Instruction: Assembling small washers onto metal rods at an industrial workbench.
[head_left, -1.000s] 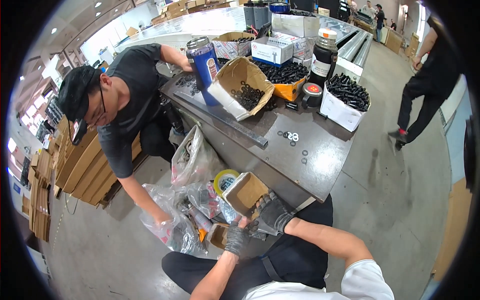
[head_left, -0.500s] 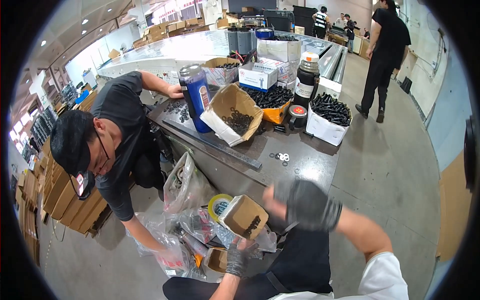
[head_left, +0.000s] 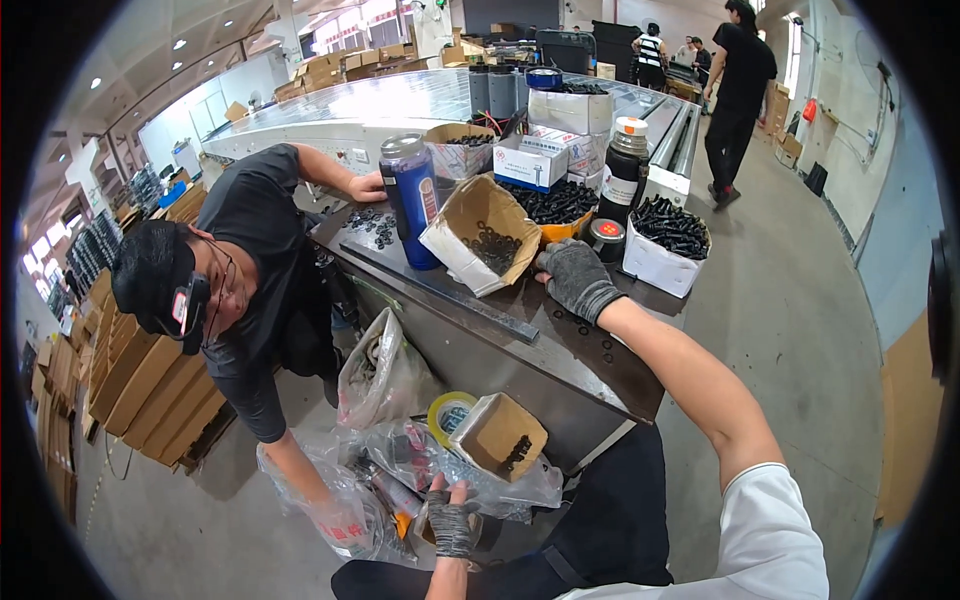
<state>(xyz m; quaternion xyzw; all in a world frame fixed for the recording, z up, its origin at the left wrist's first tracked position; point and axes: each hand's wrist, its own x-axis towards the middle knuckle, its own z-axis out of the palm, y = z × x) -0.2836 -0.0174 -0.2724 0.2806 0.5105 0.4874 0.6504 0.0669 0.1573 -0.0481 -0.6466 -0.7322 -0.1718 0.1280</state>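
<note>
Head view: right hand (head_left: 578, 280), grey-gloved with bare fingertips, low over the dark table (head_left: 612, 378), just beside the right edge of a tilted cardboard box (head_left: 458, 218); fingers bent downward, any pinch hidden from sight. Black rings (head_left: 490, 247) inside that box; loose rings (head_left: 606, 346) on the tabletop below the right hand. Left hand (head_left: 452, 527), likewise gloved, below the table edge; finger and thumb raised and parted, just below an open carton (head_left: 490, 425). Black screws (head_left: 517, 452) clustered toward the carton's right side; yellow tape roll (head_left: 437, 412) beside its left rim.

Also on the table: blue tumbler (head_left: 408, 205), left of the tilted box; black flask (head_left: 622, 175) with orange-and-white cap; small cup (head_left: 606, 232) with red-centred lid; white box (head_left: 658, 268) heaped with black bolts (head_left: 672, 225); flat metal bar (head_left: 490, 318) along the front edge. At left: co-worker (head_left: 250, 235), bent forward, one arm lowered to a clear plastic bag (head_left: 350, 525).
</note>
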